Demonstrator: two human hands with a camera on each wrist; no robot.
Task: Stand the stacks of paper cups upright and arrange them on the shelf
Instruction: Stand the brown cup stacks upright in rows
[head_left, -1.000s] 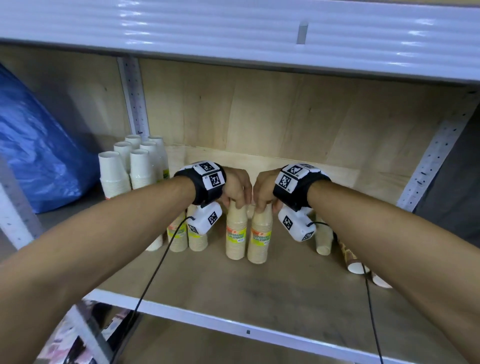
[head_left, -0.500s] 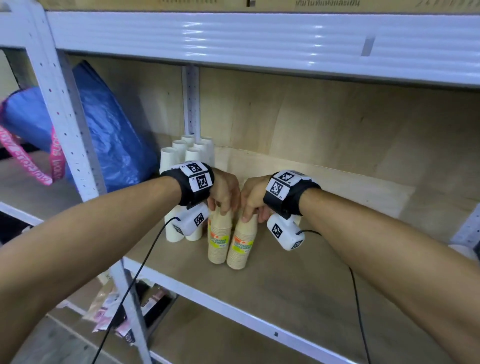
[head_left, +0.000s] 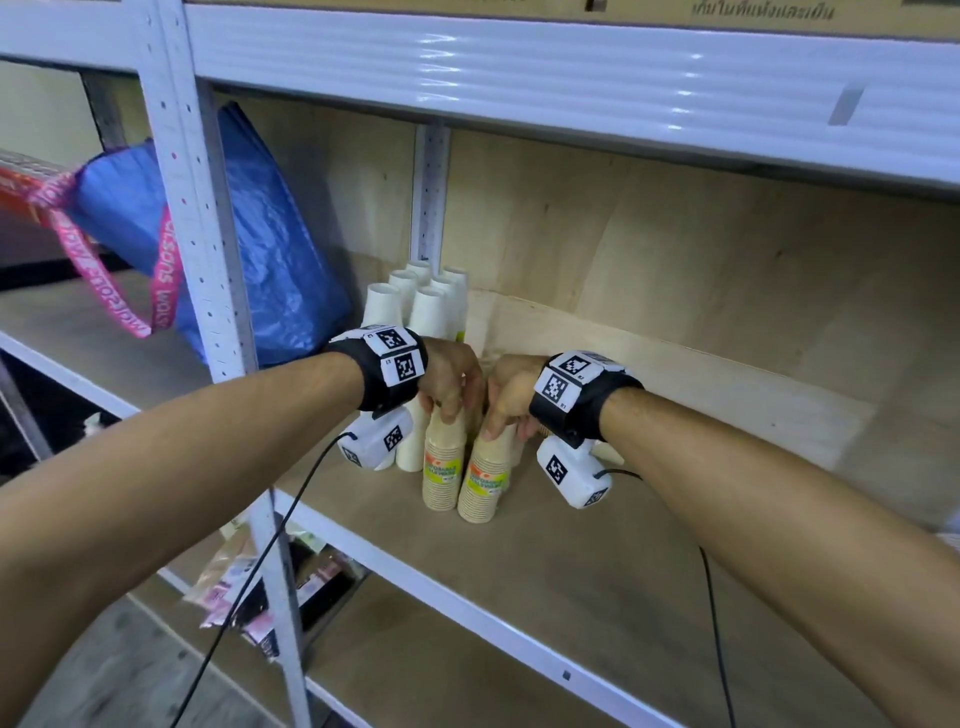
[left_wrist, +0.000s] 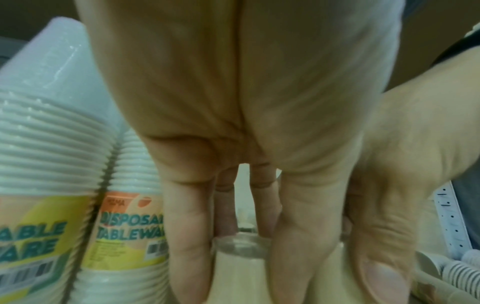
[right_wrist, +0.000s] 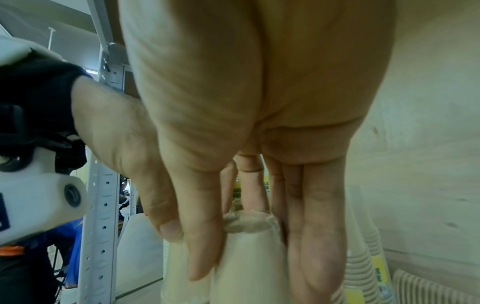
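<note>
- Two tan cup stacks upright side by side near the shelf front: left tan stack and right tan stack, touching or nearly so, each with a yellow-and-orange label.
- Left hand on top of the left tan stack, fingers curled down round its narrow upper end, thumb on the other side.
- Right hand likewise clamped on the top of the right tan stack, fingers and thumb pinching its sides.
- White cup stacks upright just behind and to the left, in a tight cluster by the rear upright post.
- More labelled stacks close beside the left hand in the left wrist view.
- Blue bag with a pink strap in the neighbouring bay to the left.
</note>
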